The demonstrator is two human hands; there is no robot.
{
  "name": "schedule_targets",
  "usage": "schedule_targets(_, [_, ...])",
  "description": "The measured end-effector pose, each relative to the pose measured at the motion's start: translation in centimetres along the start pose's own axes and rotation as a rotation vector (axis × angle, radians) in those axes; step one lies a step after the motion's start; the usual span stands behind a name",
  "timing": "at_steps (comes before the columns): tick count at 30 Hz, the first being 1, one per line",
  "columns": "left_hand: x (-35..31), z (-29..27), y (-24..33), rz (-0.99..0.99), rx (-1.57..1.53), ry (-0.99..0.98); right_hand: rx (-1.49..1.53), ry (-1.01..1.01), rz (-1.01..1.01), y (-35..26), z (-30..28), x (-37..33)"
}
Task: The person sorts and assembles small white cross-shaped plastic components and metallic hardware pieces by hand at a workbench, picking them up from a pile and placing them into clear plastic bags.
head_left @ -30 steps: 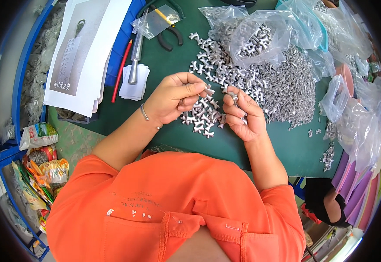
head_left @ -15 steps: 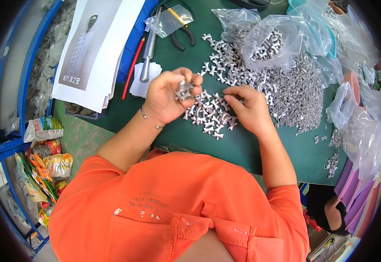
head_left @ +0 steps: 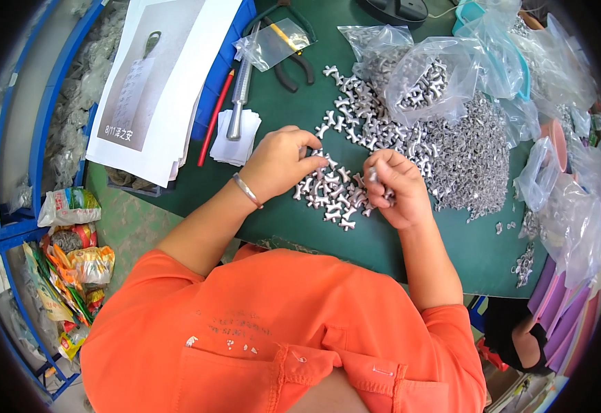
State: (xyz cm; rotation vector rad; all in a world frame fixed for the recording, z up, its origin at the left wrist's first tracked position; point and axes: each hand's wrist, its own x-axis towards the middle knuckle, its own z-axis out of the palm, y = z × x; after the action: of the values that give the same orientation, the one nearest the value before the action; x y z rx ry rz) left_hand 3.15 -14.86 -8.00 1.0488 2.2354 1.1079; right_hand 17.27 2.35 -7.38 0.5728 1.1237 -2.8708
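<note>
"What's in my hands?"

"Your right hand (head_left: 402,193) pinches a silver bone (head_left: 373,174) between thumb and fingers, beside the right end of the small pile (head_left: 331,196). Your left hand (head_left: 280,160) curls at that pile's far left edge; I can't tell whether it grips anything."

"How much room have I?"

"Most at your right: bare green table (head_left: 465,255) spreads from your right wrist to the near edge. The big heap (head_left: 376,127) crowds you beyond, the rings (head_left: 476,165) just right of your right hand. Cards (head_left: 245,138) lie near your left hand."

"Which way does my bone point?"

"Your fingers cover too much to read its long axis; those in your small pile lie every way."
</note>
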Motion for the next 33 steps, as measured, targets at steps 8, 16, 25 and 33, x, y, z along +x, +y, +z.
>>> schedule_targets(8, [-0.1,-0.2,-0.4,0.082,-0.306,-0.005,-1.338,0.04,-0.526,0.8,1.7,2.3])
schedule_targets(16, [-2.1,-2.3,-1.8,-0.231,-1.636,-0.166,-1.634,0.045,-0.514,1.5,2.9,2.7])
schedule_targets(25, [0.3,-1.9,-3.5,-0.037,-1.947,-0.408,-0.393,0.013,-0.084,-1.2,0.4,0.5])
schedule_targets(33, [1.4,-2.1,-1.0,-0.237,-1.83,-0.196,-1.732,-0.064,-0.46,1.4,3.6,0.2])
